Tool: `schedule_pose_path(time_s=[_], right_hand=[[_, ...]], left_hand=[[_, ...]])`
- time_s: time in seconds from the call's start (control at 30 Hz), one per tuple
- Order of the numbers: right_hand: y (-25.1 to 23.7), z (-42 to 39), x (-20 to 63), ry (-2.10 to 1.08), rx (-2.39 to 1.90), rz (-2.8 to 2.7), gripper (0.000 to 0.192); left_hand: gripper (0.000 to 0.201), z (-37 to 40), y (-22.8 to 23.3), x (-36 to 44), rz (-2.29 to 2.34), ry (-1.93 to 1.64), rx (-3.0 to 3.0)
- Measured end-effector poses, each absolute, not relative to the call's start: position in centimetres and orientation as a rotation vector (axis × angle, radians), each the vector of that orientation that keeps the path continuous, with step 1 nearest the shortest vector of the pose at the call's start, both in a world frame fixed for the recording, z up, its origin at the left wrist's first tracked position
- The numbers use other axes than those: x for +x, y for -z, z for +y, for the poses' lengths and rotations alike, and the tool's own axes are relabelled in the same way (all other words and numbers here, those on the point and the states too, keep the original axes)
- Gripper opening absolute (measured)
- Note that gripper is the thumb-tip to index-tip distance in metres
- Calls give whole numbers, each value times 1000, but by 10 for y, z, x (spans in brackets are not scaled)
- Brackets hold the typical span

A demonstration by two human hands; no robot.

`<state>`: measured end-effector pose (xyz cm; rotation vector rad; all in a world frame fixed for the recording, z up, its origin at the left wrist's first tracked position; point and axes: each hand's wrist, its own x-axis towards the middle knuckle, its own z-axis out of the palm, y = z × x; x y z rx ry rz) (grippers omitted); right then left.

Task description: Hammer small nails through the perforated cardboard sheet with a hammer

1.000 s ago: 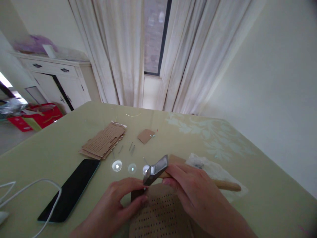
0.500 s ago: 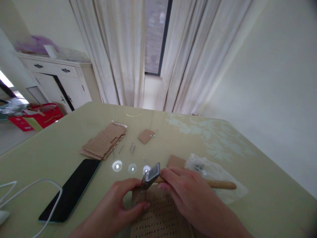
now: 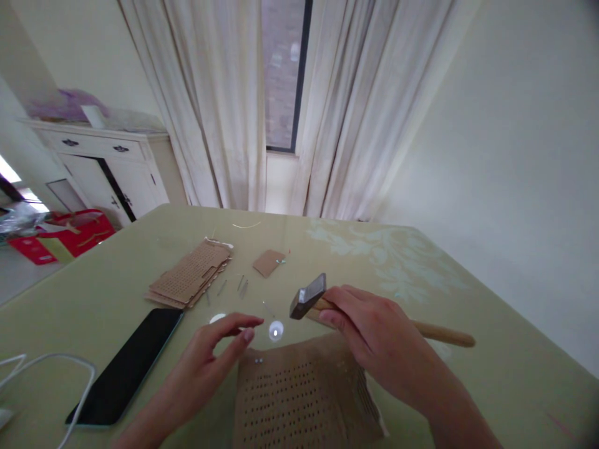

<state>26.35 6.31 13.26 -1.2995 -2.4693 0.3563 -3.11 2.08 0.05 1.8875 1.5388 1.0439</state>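
Observation:
A hammer (image 3: 309,297) with a metal head and wooden handle is in my right hand (image 3: 374,324). That hand is closed around the handle near the head, above the back right of a perforated brown cardboard piece (image 3: 281,399). Two small shiny spots show near the cardboard's back left corner. My left hand (image 3: 210,355) is off the cardboard at its left, with thumb and forefinger slightly apart and nothing visible between them. A thin nail (image 3: 268,308) lies on the table just beyond its fingertips.
Several loose nails (image 3: 243,286) lie near a stack of perforated cardboard (image 3: 191,268). A small brown square (image 3: 268,263) lies farther back. At the left are a black phone (image 3: 131,368) and a white cable (image 3: 70,357). My right hand partly hides a plastic bag (image 3: 442,350).
My left hand has come off the cardboard and moved left. My right hand has carried the hammer up and to the right, away from the cardboard's back left corner.

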Motion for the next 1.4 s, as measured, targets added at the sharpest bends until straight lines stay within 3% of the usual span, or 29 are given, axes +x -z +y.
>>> schedule_pose_path(time_s=[0.13, 0.3, 0.4, 0.53, 0.73, 0.87, 1.03, 1.4], right_hand=[[-135, 63, 267, -369, -1293, -2451, 17], [-134, 62, 264, -357, -1267, -2503, 16], [-133, 61, 265, -347, -1258, -2525, 15], [-132, 62, 267, -312, -1264, -2532, 15], [-125, 66, 268, -304, -1216, -2525, 17], [-120, 69, 270, -326, -1219, -2525, 20], [-113, 73, 270, -387, -1213, -2536, 22], [-112, 75, 268, -361, -1235, -2575, 25]], left_hand=[[31, 61, -5, -28, 1556, -879, 2081], [25, 105, 21, -17, 1524, -666, 2195], [7, 119, 32, -14, 1530, -543, 2214], [21, 119, 37, -12, 1541, -500, 2199], [13, 103, 22, -19, 1611, -808, 2069], [22, 80, -1, -28, 1611, -1146, 1880], [20, 44, -11, -21, 1488, -1420, 1695], [3, 25, -2, -7, 1259, -1576, 1469]])
